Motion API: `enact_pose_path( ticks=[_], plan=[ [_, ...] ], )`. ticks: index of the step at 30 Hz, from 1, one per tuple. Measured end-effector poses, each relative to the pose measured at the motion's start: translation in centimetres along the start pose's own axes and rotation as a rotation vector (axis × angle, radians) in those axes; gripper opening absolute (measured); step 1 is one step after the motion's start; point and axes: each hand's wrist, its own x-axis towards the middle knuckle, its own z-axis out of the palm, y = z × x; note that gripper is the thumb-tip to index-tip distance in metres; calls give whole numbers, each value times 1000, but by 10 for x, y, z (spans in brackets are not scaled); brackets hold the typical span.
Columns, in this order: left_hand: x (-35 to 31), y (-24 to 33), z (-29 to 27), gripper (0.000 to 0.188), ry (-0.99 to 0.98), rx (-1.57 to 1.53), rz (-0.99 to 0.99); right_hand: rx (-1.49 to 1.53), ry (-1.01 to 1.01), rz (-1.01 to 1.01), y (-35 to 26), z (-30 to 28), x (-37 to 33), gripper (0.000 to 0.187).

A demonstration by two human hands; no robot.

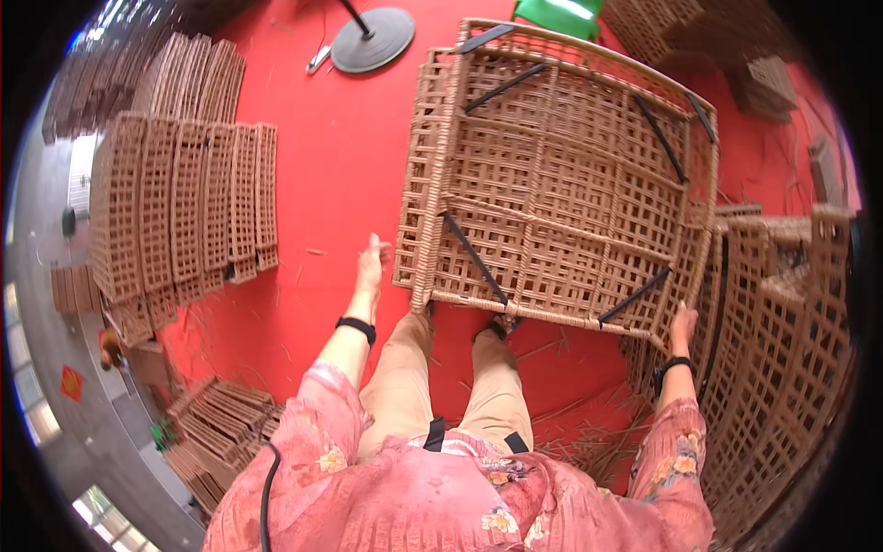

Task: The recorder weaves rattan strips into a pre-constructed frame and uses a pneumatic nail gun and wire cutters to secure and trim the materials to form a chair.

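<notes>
In front of me is a large brown woven wicker panel (552, 175) with a thick wrapped rim and black diagonal strips across its corners. It is tilted over at least one more woven panel, whose lattice edge (425, 138) shows along its left side. My right hand (682, 327) is closed on the near right corner of the upper panel's rim. Off the panel's left side, my left hand (370, 265) is held out with its fingers extended, apart from the wicker and holding nothing. The right fingertips are partly hidden by the rim.
Stacked wicker panels (189, 198) stand on the left, and more (782, 313) lean close by my right arm. A round grey stand base (372, 40) and a green plastic seat (561, 17) are at the far side. Wicker scraps (589, 442) litter the red floor covering (317, 184).
</notes>
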Motion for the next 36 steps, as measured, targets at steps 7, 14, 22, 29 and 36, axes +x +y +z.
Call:
enact_pose_path(
  ticks=[7,14,22,29,36],
  plan=[
    [116,-72,-28,82,-113,-139,-183,-244,57,-68,42,15,52,56],
    [166,-162,18,48,-83,-233,-139,-223,227,-112,60,-36,89,40],
    [171,-150,8,45,285,206,111,-347,190,269,-18,-26,14,60],
    [280,-120,19,77,-165,-116,81,-183,204,414,-19,2,15,61],
    [285,-106,34,97,-250,49,138,-196,325,91,6,-3,28,72]
  ],
)
